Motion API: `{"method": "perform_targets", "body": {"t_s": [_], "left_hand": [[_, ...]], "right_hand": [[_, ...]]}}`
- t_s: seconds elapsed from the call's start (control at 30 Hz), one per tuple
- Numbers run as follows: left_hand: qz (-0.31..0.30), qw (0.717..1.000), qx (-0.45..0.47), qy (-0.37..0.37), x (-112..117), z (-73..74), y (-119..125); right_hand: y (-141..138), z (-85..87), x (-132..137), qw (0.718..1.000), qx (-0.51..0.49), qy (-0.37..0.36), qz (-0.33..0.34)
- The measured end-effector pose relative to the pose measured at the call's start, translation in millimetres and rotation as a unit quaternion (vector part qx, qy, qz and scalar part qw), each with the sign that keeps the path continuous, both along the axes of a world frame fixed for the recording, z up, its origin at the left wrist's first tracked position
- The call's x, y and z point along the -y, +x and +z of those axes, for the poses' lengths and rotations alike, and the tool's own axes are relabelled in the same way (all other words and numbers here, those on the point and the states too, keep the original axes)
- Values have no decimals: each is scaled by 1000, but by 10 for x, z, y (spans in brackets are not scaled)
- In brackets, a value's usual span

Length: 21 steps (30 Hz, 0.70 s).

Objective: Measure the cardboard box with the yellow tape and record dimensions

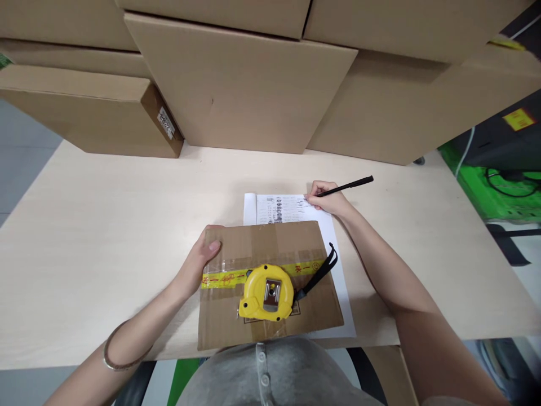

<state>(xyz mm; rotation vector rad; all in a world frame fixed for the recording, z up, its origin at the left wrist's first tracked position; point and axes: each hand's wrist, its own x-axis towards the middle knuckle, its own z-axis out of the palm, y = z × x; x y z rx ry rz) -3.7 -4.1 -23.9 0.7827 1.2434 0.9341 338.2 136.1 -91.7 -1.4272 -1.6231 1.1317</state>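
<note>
My right hand [327,198] pinches a black pen [355,184], its tip end at the upper right of a printed sheet [338,242]. Short handwritten strokes show on the paper near the fingers. My left hand [205,251] grips the left edge of a small taped cardboard box [228,332], thumb on top and the other fingers mostly hidden. The box covers much of the sheet. On top of it lies a yellow tape measure [257,287] with a black wrist strap [321,270], across a strip of yellow printed tape [222,278].
Large cardboard boxes [249,84] stand along the back of the pale table [84,248]. A flatter box [84,113] with a white label is at the back left. Dark equipment [499,141] and a cable stand beyond the right edge, over green flooring.
</note>
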Motion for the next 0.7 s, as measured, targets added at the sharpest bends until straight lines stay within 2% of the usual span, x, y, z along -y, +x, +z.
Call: {"method": "perform_targets", "body": {"t_s": [0.13, 0.4, 0.7], "left_hand": [[-4, 1000, 7, 0, -3, -16, -10], [8, 1000, 11, -23, 0, 58, 47], [-5, 1000, -4, -21, 5, 21, -2]], "right_hand": [[4, 13, 1, 1000, 0, 3, -3], [1, 6, -6, 1000, 1, 11, -4], [49, 22, 41, 999, -4, 28, -34]]}}
